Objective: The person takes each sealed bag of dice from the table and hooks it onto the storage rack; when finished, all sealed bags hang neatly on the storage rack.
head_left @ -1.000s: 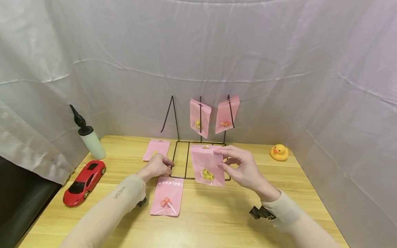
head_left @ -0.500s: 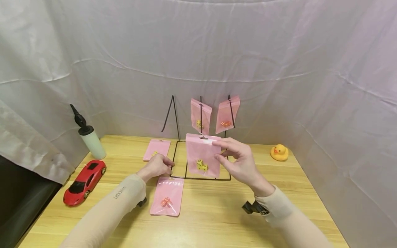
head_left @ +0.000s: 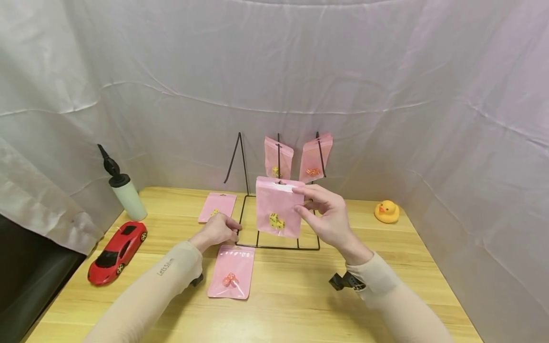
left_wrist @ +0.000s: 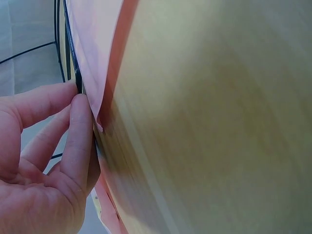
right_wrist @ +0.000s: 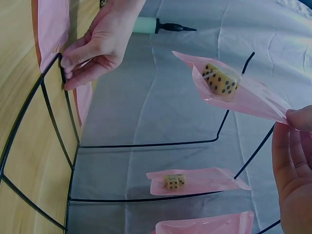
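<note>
- One flat pink plastic pouch holding yellow dice (head_left: 280, 205) sits higher in the head view than a second ago, raised in front of the middle hook.
- The right hand (head_left: 330, 219) pinches its right edge, thumb against fingers, and has risen with it.
- Its top now overlaps a hanging pink pouch with yellow dice (head_left: 271, 155), earlier seen whole; whether it touches the hook, I cannot tell.
- The left hand (head_left: 216, 230) pinches the black wire rack (head_left: 279, 247) at its base's left side, unchanged.
- A pink pouch with red-orange dice (head_left: 231, 264) lies unmoved on the wood-grain table (head_left: 291, 305) near that hand.
</note>
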`<move>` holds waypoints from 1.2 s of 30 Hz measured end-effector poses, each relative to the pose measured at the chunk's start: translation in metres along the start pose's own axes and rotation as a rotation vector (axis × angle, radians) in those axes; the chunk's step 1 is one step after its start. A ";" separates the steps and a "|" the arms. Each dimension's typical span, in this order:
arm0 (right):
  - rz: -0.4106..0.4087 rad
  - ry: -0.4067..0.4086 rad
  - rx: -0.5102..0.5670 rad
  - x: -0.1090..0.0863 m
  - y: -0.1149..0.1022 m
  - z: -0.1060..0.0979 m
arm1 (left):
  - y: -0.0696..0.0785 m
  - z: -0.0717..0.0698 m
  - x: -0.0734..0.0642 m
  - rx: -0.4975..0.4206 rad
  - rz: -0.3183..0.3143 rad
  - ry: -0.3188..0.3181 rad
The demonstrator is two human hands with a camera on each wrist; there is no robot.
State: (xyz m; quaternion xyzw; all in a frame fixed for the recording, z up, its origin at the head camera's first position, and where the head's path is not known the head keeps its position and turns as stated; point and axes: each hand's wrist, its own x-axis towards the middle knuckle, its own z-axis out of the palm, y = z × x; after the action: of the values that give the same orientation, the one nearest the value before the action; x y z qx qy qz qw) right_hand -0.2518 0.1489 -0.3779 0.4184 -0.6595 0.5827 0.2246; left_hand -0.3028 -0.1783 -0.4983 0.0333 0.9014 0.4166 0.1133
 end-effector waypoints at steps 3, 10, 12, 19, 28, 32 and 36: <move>0.009 0.002 0.018 0.001 0.002 0.001 | 0.000 0.000 0.000 0.000 0.003 0.000; 0.056 0.014 0.023 0.001 0.007 0.002 | 0.001 0.000 -0.001 -0.031 0.012 -0.012; 0.057 0.020 0.017 0.001 0.009 0.003 | 0.001 0.000 -0.001 -0.043 0.020 -0.014; 0.074 0.061 0.003 0.003 0.015 0.004 | 0.001 -0.001 0.000 -0.046 0.015 -0.017; 0.099 0.118 -0.007 0.008 0.026 0.007 | 0.000 -0.003 0.000 -0.029 0.011 -0.025; 0.096 0.129 -0.013 0.011 0.030 0.009 | 0.002 -0.003 -0.001 -0.032 0.017 -0.018; 0.089 0.145 -0.016 0.014 0.033 0.012 | 0.002 -0.002 -0.001 -0.015 0.024 -0.009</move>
State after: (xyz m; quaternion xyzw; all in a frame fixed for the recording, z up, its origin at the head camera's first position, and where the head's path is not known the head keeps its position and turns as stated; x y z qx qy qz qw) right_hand -0.2840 0.1328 -0.3889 0.3436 -0.6642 0.6155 0.2488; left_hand -0.3022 -0.1786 -0.4949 0.0451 0.8973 0.4246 0.1124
